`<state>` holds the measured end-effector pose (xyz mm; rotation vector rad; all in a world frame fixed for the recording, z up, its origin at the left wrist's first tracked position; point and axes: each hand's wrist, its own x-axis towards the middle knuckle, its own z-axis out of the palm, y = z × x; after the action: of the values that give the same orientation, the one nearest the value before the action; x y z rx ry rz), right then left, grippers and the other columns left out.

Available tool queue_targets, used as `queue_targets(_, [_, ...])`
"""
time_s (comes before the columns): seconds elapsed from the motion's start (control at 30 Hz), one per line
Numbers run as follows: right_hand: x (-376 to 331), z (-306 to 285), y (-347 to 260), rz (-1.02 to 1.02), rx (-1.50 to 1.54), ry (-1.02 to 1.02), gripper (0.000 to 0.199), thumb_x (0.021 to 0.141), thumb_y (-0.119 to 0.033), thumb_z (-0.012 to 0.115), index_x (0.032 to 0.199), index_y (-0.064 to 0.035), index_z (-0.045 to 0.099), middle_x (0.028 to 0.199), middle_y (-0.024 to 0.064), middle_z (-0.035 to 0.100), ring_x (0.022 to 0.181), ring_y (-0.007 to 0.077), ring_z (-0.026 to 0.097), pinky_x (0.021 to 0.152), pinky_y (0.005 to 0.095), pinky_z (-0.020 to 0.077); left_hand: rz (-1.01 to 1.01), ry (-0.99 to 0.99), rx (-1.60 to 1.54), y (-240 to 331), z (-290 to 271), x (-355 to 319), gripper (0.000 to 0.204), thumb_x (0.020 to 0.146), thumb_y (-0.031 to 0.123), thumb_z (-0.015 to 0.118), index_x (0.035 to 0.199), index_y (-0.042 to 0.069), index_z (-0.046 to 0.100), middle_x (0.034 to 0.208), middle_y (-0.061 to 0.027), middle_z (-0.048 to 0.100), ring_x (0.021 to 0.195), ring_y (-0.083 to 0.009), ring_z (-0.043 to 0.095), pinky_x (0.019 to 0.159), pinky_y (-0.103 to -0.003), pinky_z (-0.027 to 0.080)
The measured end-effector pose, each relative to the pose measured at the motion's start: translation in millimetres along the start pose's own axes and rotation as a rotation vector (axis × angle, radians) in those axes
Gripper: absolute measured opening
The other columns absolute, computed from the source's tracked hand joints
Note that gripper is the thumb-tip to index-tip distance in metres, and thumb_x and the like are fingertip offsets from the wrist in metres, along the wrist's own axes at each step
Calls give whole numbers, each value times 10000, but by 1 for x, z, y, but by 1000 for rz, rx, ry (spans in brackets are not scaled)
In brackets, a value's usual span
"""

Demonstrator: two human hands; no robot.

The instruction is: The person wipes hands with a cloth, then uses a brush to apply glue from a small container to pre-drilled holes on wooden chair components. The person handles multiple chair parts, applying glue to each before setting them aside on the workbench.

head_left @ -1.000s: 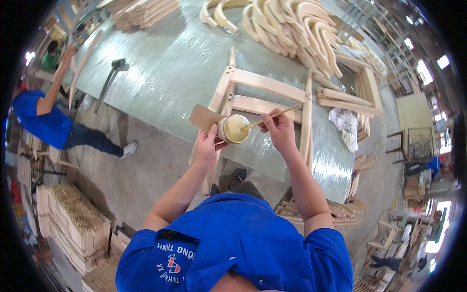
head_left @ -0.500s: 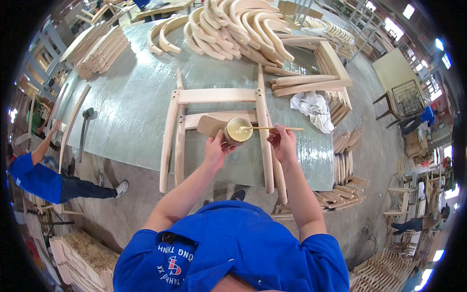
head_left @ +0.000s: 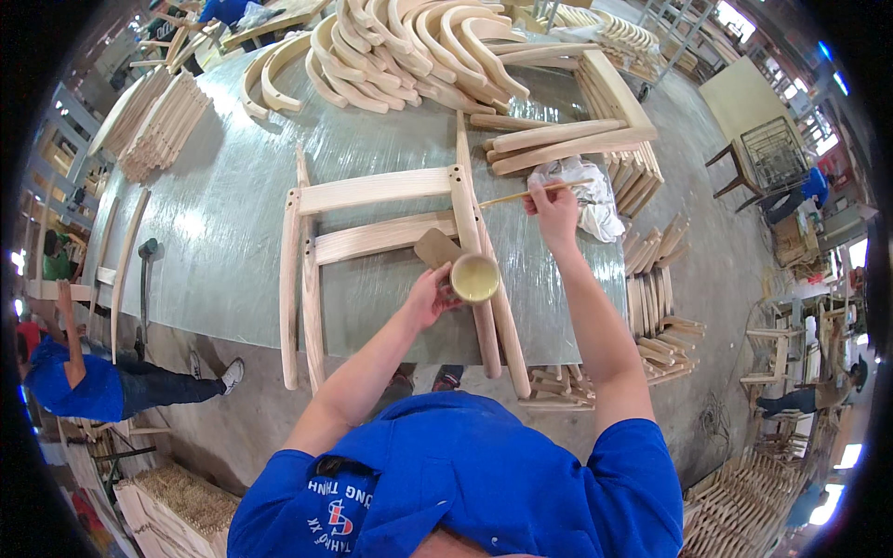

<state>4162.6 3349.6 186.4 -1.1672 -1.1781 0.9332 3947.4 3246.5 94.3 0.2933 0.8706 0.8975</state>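
My left hand (head_left: 433,294) is closed round a small cup (head_left: 475,279) of pale yellowish liquid, probably glue. A flat brown paddle-shaped piece (head_left: 435,247) juts out beside the cup; whether it is fixed to it I cannot tell. Pinched in my right hand (head_left: 555,212) is a thin wooden stick (head_left: 513,196). Its far tip points at the upper part of the right post of a pale wooden chair frame (head_left: 377,191), close to small dark holes. The frame rests on the table, its posts running toward me. The cup is held above the right post.
Curved wooden parts (head_left: 391,56) lie heaped at the table's (head_left: 214,232) far side. Right of the frame are loose wooden legs (head_left: 558,144) and a crumpled white cloth (head_left: 595,212). At left are stacked slats (head_left: 163,126), a mallet (head_left: 146,270) and a co-worker in blue (head_left: 79,377).
The stick has come out of the cup, and my right hand has moved up toward the frame's right post. The cup has shifted slightly right and nearer me. The frame appears shifted left and turned.
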Motion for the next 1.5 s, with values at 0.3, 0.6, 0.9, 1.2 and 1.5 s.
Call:
queue_targets(0.3, [9,22,15,-173,-457,-121,211,809,-155,638,751,-3,504,574,86,540,538,151,519,533,302,427,-111,-201,64,-22,9,-1,256,894,216,552,1093,57,528,914,-27,628,792,-113,623,658,-248,516])
queue_targets(0.6, [10,26,14,-161,-601,-140,203,801,-171,639,780,-7,522,623,148,582,577,283,588,555,363,450,-45,-98,-33,-26,-4,-4,249,877,222,576,1059,56,540,918,-37,631,821,-135,624,702,-280,523])
queue_targets(0.9, [20,42,21,-222,-639,-194,175,801,-162,618,782,-16,522,663,170,590,633,345,586,573,394,456,5,2,-55,-6,-35,-27,245,874,215,583,1052,53,540,927,-42,632,821,-139,630,703,-282,527])
queue_targets(1.2, [28,61,23,-342,-713,-442,154,798,-176,549,811,-23,533,728,208,584,712,400,560,633,468,442,63,165,-140,-4,-47,-58,261,890,230,560,1090,72,505,951,-44,625,823,-165,632,699,-300,541])
queue_targets(1.5, [33,47,14,-268,-643,-320,206,824,-208,570,807,-3,560,686,178,603,640,329,602,598,402,459,24,209,-195,-10,-58,-75,288,919,309,496,1149,141,453,1017,-32,607,900,-174,613,696,-396,541])
